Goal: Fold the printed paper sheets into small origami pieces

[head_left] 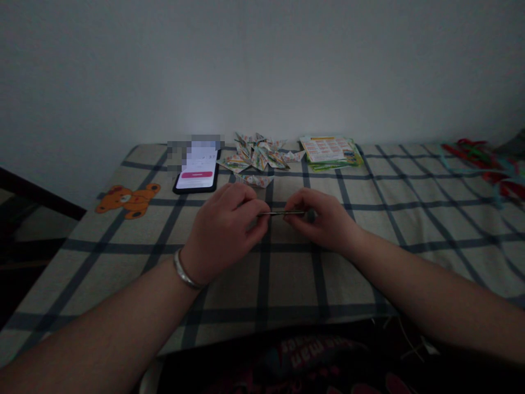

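Observation:
Between my hands is a thin flat piece (276, 213), seen nearly edge-on, which looks like folded paper. My left hand (229, 227), with a silver bangle at the wrist, pinches its left end between thumb and bent fingers. At the other end, my right hand (320, 219) has thumb and forefinger closed on it. Both hands are just above the checked cloth. Just beyond them lies a folded printed paper piece (255, 180), and behind that a pile of similar pointed folded paper pieces (260, 156).
A phone (197, 172) with a lit screen lies at the back left, beside an orange bear cutout (128, 201). Printed sheets (330, 152) are stacked at the back right. Red and green ribbon-like strips (484, 161) lie at the far right. A wall (262, 71) borders the checked tablecloth (229, 301).

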`<state>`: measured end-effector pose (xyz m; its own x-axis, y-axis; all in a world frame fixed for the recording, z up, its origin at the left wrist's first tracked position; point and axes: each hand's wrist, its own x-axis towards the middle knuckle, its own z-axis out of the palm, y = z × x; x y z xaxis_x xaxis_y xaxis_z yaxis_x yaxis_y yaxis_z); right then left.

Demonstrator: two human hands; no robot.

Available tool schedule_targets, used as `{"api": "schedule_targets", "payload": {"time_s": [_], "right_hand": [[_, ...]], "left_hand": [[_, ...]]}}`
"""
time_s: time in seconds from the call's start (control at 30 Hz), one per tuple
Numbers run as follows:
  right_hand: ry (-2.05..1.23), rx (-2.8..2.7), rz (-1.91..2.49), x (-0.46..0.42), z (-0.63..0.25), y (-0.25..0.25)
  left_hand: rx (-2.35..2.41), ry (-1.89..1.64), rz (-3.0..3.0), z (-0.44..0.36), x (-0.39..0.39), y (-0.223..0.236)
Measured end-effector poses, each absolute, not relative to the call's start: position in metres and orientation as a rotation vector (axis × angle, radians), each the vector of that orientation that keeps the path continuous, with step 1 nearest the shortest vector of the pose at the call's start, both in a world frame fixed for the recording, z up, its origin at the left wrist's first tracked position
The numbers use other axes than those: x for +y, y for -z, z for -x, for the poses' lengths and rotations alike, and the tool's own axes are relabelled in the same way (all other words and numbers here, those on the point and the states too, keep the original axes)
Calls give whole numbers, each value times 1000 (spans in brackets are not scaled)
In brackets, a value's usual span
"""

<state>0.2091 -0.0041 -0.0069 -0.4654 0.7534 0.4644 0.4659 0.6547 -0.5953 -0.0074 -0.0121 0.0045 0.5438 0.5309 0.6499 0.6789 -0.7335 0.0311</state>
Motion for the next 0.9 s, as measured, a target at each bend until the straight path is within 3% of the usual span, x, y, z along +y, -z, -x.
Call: {"api": "schedule_targets", "payload": {"time_s": [0.9], "right_hand": [[-634,-2081,876,-7,-208,9]], "left_hand": [[-1037,1104,2754,5,-15,-2]]}}
